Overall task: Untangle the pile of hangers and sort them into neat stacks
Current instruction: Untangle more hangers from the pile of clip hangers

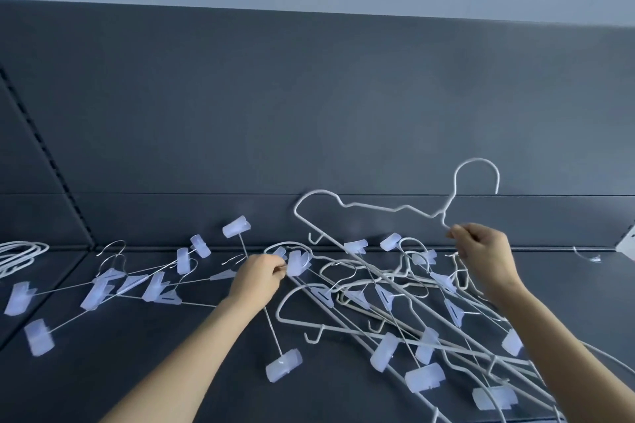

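White wire hanger stack [20,256] sits at the far left edge of the dark padded surface [171,371]. Next to it is a loose spread of clip hangers [113,285], metal rods with translucent clips, lying flat. Left hand [257,276] is curled round the middle of one clip hanger [275,336]. Tangled pile [395,302] lies to its right, on the surface. Right hand [481,251] pinches a white hanger [378,208] at the neck under its hook. It's raised over the pile, lower arm running into the tangle.
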The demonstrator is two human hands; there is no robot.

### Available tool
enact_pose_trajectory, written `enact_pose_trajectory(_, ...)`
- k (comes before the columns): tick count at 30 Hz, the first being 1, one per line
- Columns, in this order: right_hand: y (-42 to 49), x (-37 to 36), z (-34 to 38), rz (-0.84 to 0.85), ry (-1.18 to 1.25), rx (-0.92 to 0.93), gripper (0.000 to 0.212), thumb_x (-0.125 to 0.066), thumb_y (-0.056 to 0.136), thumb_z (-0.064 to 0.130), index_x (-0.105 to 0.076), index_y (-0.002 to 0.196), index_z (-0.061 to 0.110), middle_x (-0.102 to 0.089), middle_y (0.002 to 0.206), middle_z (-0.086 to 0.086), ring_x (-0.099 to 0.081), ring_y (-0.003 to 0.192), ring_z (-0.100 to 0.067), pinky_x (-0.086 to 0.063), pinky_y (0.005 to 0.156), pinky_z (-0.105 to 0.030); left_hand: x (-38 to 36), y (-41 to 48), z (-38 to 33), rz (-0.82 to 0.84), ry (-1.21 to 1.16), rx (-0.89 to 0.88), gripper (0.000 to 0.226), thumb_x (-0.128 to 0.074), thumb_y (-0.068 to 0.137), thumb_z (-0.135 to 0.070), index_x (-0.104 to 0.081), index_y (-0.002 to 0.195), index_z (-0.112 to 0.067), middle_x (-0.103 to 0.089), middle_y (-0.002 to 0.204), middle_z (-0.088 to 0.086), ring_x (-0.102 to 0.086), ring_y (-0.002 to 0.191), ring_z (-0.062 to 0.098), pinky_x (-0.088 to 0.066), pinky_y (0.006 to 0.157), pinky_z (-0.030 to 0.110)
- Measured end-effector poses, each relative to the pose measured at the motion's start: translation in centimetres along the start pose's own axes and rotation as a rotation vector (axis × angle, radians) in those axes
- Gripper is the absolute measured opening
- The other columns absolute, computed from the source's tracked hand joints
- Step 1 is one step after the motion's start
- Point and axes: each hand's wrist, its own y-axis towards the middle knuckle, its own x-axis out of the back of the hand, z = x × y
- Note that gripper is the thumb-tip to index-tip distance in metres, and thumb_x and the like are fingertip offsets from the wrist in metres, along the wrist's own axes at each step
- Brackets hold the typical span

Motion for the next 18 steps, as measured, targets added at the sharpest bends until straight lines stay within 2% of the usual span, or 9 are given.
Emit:
enact_pose_trajectory(2,0.0,-0.5,0.2,0.013,-0.017,0.008,0.024,-0.050,0.089,0.011,-0.063,0.071,0.003,-0.035,0.049,-0.003,-0.027,0.049,-0.016,-0.025,0.040,-0.019,1.4,0.0,1.0,-0.042,0.006,0.011,0.039,-0.051,0.080,-0.001,-0.032,0.050,-0.016,-0.036,0.051,0.000,-0.038,0.063,0.030,-0.026,0.054,0.031)
enact_pose_trajectory(5,0.1,-1.4,0.7,0.041,0.006,-0.021,0.025,-0.050,0.089,0.010,-0.062,0.072,-0.005,-0.034,0.050,-0.004,-0.027,0.045,-0.014,-0.025,0.040,-0.020,2.7,0.0,3.3,-0.030,0.000,0.077,0.023,-0.056,0.081,-0.004,-0.052,0.058,-0.004,-0.058,0.064,0.014,-0.048,0.065,0.028,-0.036,0.059,0.032)
enact_pose_trajectory(8,0.2,-2.4,0.9,0.079,0.029,-0.084,0.026,-0.050,0.088,0.006,-0.058,0.074,-0.014,-0.033,0.050,-0.005,-0.026,0.038,-0.008,-0.023,0.039,-0.018,2.9,-0.3,5.3,0.000,0.022,0.149,0.018,-0.059,0.081,-0.006,-0.061,0.064,-0.010,-0.068,0.076,0.012,-0.061,0.075,0.028,-0.044,0.066,0.032)
enact_pose_trajectory(10,0.1,-2.8,0.8,0.112,0.037,-0.114,0.027,-0.050,0.088,0.006,-0.059,0.066,-0.006,-0.033,0.050,-0.005,-0.027,0.038,-0.008,-0.025,0.039,-0.017,2.7,-0.4,5.8,0.033,0.033,0.188,0.009,-0.060,0.080,-0.007,-0.068,0.080,-0.011,-0.070,0.088,0.008,-0.064,0.088,0.027,-0.049,0.076,0.034)
enact_pose_trajectory(11,0.0,-2.8,0.8,0.129,0.033,-0.121,0.027,-0.050,0.089,0.006,-0.059,0.065,-0.003,-0.033,0.050,-0.005,-0.028,0.037,-0.007,-0.025,0.037,-0.016,2.5,-0.4,5.8,0.060,0.050,0.204,0.018,-0.060,0.080,-0.008,-0.068,0.096,-0.012,-0.069,0.100,0.007,-0.062,0.097,0.026,-0.049,0.082,0.035)
enact_pose_trajectory(13,-0.3,-2.6,0.5,0.150,0.011,-0.136,0.025,-0.049,0.090,0.006,-0.059,0.070,-0.006,-0.033,0.050,-0.005,-0.025,0.032,-0.003,-0.022,0.033,-0.014,2.2,-0.3,5.1,0.093,0.121,0.184,0.041,-0.057,0.079,-0.007,-0.058,0.120,-0.015,-0.059,0.121,0.005,-0.055,0.112,0.024,-0.045,0.091,0.033)
enact_pose_trajectory(14,-0.4,-2.4,0.2,0.155,0.003,-0.147,0.025,-0.049,0.090,0.007,-0.060,0.071,-0.007,-0.033,0.049,-0.005,-0.024,0.031,-0.003,-0.021,0.031,-0.013,2.0,-0.2,4.5,0.069,0.123,0.156,0.046,-0.055,0.079,-0.006,-0.054,0.124,-0.016,-0.055,0.126,0.004,-0.051,0.116,0.023,-0.043,0.093,0.031)
enact_pose_trajectory(18,-0.7,-1.0,-0.8,0.186,-0.012,-0.194,0.030,-0.049,0.090,0.011,-0.060,0.063,0.006,-0.034,0.046,-0.003,-0.024,0.039,-0.012,-0.020,0.037,-0.017,1.4,0.0,-0.1,-0.115,-0.016,-0.054,0.037,-0.050,0.084,-0.003,-0.055,0.120,-0.009,-0.054,0.122,0.006,-0.047,0.116,0.024,-0.040,0.095,0.033)
